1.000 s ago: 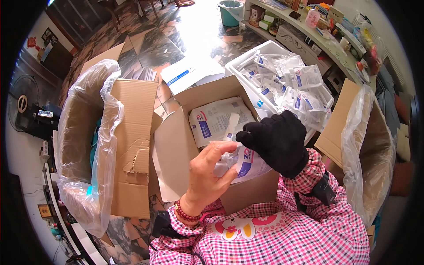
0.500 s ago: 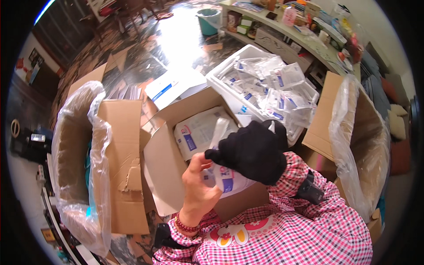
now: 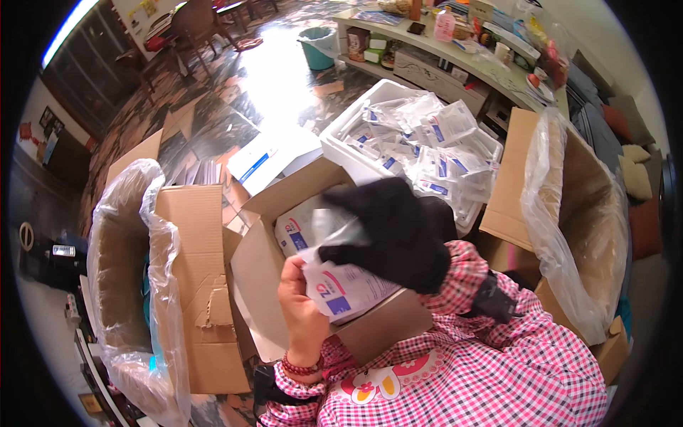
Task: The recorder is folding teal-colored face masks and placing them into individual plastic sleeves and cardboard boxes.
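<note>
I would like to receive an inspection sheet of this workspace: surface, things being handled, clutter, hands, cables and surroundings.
Surface: patterned, glossy floor, with strong glare.
Things handled: a white packet above an open cardboard box; another packet lies inside it.
Clutter: a white tub heaped with small packets; a plastic-lined box on the left and one on the right.
Left hand: bare, gripping the packet's left edge.
Right hand: black glove, at the packet's upper part; blurred, grip unclear.
Cables: nothing clearly seen.
Surroundings: teal bin, loaded shelf unit, wooden chair.
</note>
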Demonstrator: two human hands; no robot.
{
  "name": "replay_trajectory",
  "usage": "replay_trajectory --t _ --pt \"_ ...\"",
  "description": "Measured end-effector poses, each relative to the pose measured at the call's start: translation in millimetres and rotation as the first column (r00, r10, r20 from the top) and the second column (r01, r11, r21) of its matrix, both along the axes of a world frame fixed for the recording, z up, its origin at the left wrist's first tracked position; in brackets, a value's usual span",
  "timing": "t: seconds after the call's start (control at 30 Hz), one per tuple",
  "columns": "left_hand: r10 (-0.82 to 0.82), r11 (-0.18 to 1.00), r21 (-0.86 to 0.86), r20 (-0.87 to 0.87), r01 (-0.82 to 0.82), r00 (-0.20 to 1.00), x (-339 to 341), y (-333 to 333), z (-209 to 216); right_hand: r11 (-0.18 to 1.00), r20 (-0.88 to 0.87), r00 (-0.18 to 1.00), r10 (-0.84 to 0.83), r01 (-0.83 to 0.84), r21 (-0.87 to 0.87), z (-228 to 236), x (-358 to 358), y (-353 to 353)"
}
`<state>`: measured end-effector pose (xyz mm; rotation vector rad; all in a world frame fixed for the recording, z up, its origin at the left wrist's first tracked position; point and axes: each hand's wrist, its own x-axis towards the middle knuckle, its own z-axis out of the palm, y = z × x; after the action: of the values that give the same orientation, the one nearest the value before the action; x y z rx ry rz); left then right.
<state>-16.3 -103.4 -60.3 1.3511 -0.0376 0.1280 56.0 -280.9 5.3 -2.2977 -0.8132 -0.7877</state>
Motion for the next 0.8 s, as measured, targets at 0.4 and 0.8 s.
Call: replay_trajectory --t 0.4,0.8 --pt "0.065 0.962 -0.255 -0.143 -0.101 0.988 13 12 -19 0.890 -0.446 0.891 -0.088 0.271 0.366 -35 -15 -23" --pt "-0.135 0.901 -0.430 -0.163 0.053 0.977 3 2 -13 0.735 -0.599 0.799 -0.049 0.435 0.520 -37 -18 -29"
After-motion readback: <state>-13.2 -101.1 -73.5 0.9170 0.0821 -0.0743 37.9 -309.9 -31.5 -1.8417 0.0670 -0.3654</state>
